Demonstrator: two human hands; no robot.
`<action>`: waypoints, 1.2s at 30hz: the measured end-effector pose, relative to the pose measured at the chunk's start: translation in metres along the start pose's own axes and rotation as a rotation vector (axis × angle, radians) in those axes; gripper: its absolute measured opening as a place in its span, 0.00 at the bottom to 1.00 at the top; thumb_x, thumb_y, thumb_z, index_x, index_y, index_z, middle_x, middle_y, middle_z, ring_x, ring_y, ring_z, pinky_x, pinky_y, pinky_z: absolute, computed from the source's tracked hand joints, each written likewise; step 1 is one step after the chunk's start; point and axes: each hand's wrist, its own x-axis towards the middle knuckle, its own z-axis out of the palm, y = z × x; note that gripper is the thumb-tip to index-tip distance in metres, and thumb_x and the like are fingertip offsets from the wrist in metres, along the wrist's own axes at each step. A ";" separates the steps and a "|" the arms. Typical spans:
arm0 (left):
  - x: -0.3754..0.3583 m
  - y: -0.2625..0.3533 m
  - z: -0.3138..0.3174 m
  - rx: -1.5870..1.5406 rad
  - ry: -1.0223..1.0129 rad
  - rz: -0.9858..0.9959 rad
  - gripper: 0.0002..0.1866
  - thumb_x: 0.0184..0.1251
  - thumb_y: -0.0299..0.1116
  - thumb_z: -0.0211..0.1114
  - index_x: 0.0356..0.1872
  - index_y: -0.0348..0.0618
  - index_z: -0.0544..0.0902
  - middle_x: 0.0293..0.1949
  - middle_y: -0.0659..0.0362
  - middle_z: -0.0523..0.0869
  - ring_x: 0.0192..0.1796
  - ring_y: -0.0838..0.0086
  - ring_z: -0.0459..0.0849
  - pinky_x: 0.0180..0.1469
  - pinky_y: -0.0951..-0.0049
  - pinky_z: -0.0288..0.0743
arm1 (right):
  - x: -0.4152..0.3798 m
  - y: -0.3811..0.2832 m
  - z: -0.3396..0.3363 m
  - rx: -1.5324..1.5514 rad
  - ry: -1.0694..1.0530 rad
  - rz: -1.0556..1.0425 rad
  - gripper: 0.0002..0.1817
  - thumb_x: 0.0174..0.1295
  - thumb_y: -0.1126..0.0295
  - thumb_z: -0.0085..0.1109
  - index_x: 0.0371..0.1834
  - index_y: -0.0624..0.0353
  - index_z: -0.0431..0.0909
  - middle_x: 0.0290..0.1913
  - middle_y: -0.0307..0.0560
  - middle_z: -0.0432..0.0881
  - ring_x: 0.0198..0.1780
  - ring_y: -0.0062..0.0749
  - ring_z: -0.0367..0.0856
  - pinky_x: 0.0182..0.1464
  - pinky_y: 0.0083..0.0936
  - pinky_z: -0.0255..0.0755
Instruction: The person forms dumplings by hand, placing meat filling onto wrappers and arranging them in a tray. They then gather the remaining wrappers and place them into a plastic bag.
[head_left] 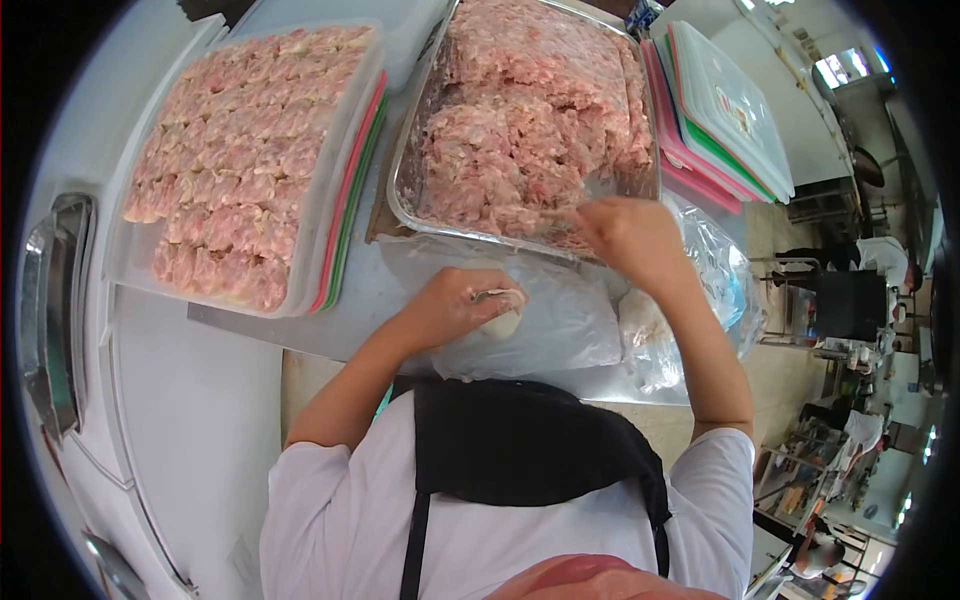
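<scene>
My left hand [470,308] is curled around a thin, pale dough wrapper [503,318], its edge standing up between thumb and fingers. This hand is in front of a deep metal tray [402,190] filled with minced meat [510,130]. Over the tray's near right corner, my right hand [630,235] is closed on a thin stick-like tool [557,214], which points left into the meat. The tool is blurred, and its handle is hidden in the fist. Beneath the hands lies clear plastic sheeting [570,320].
At left, a translucent plastic tray [135,265] holds rows of meat-topped dumplings [250,150], above red and green trays [345,210]. Stacked coloured lids or trays [725,110] stand at right. A plastic bag [655,335] with pale contents lies near my right forearm. Other people are in the background.
</scene>
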 end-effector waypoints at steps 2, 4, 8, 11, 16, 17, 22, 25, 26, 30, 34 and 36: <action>-0.002 -0.003 0.000 -0.025 0.038 0.024 0.11 0.66 0.31 0.62 0.46 0.41 0.83 0.40 0.55 0.87 0.42 0.73 0.84 0.47 0.72 0.75 | -0.001 -0.011 0.005 0.018 -0.046 0.015 0.12 0.65 0.61 0.57 0.31 0.58 0.82 0.25 0.50 0.79 0.30 0.49 0.80 0.34 0.42 0.72; -0.003 -0.005 0.000 -0.064 0.112 0.052 0.11 0.66 0.31 0.61 0.47 0.40 0.83 0.40 0.55 0.87 0.43 0.73 0.84 0.48 0.72 0.75 | -0.008 -0.027 0.003 0.087 -0.061 0.074 0.12 0.65 0.61 0.57 0.32 0.57 0.83 0.25 0.50 0.79 0.29 0.49 0.80 0.34 0.42 0.72; -0.003 -0.008 -0.007 -0.091 0.142 0.084 0.11 0.68 0.29 0.60 0.49 0.39 0.82 0.44 0.57 0.86 0.48 0.75 0.82 0.55 0.74 0.73 | -0.004 -0.033 0.002 0.245 0.093 0.065 0.16 0.66 0.58 0.55 0.26 0.56 0.80 0.23 0.50 0.80 0.27 0.48 0.81 0.29 0.41 0.73; -0.005 -0.007 -0.015 -0.106 0.105 0.035 0.12 0.69 0.29 0.59 0.49 0.39 0.82 0.45 0.58 0.87 0.48 0.75 0.81 0.55 0.73 0.72 | 0.018 -0.040 -0.014 0.067 0.035 0.068 0.14 0.66 0.59 0.56 0.29 0.57 0.82 0.25 0.51 0.79 0.29 0.50 0.80 0.33 0.43 0.72; -0.015 -0.005 -0.016 -0.124 0.135 0.050 0.12 0.70 0.31 0.59 0.50 0.38 0.83 0.45 0.58 0.87 0.49 0.77 0.81 0.54 0.73 0.73 | 0.016 -0.053 0.014 0.077 0.010 0.012 0.19 0.67 0.55 0.52 0.25 0.57 0.79 0.24 0.52 0.80 0.28 0.51 0.80 0.30 0.44 0.72; -0.016 -0.005 -0.015 -0.147 0.130 0.031 0.12 0.71 0.32 0.59 0.49 0.38 0.83 0.45 0.58 0.87 0.48 0.77 0.81 0.54 0.73 0.73 | 0.014 -0.049 0.013 0.209 0.022 0.017 0.17 0.67 0.57 0.54 0.30 0.59 0.81 0.24 0.55 0.80 0.29 0.52 0.79 0.32 0.41 0.73; -0.010 0.020 -0.018 -0.265 0.106 -0.056 0.15 0.72 0.36 0.57 0.52 0.38 0.81 0.48 0.56 0.86 0.50 0.74 0.82 0.55 0.71 0.75 | -0.003 -0.021 0.023 0.861 0.165 0.130 0.14 0.68 0.63 0.56 0.45 0.63 0.82 0.26 0.50 0.82 0.28 0.31 0.79 0.34 0.34 0.70; 0.025 0.046 -0.013 -1.077 0.319 -0.005 0.19 0.74 0.40 0.53 0.55 0.35 0.77 0.51 0.52 0.83 0.52 0.66 0.82 0.58 0.65 0.74 | -0.007 -0.003 0.015 1.065 0.197 0.312 0.15 0.69 0.65 0.56 0.50 0.64 0.81 0.31 0.46 0.85 0.34 0.23 0.78 0.37 0.30 0.70; 0.038 0.053 -0.015 -1.147 0.346 0.029 0.20 0.74 0.40 0.52 0.56 0.35 0.75 0.52 0.51 0.82 0.53 0.65 0.81 0.59 0.63 0.73 | -0.008 0.001 0.007 1.116 0.177 0.397 0.15 0.69 0.65 0.56 0.52 0.64 0.81 0.33 0.45 0.86 0.36 0.20 0.78 0.39 0.29 0.70; 0.082 0.086 -0.017 -1.327 0.387 0.167 0.26 0.76 0.45 0.44 0.62 0.31 0.68 0.61 0.46 0.74 0.64 0.59 0.73 0.68 0.53 0.63 | -0.002 -0.003 0.015 0.939 0.479 0.252 0.15 0.69 0.65 0.56 0.50 0.67 0.80 0.34 0.39 0.80 0.31 0.23 0.73 0.37 0.20 0.68; 0.092 0.103 -0.014 -1.450 0.445 0.085 0.33 0.75 0.52 0.42 0.63 0.27 0.65 0.64 0.43 0.71 0.68 0.54 0.67 0.70 0.47 0.57 | -0.008 -0.002 0.030 0.580 0.576 0.138 0.15 0.68 0.67 0.56 0.52 0.66 0.79 0.36 0.50 0.80 0.31 0.39 0.77 0.38 0.28 0.71; 0.098 0.083 -0.019 -1.486 0.495 0.048 0.34 0.74 0.58 0.40 0.59 0.31 0.68 0.55 0.44 0.76 0.60 0.54 0.72 0.66 0.49 0.61 | -0.024 0.002 0.014 0.499 0.422 0.170 0.15 0.66 0.68 0.56 0.52 0.64 0.79 0.37 0.57 0.79 0.35 0.50 0.79 0.40 0.34 0.73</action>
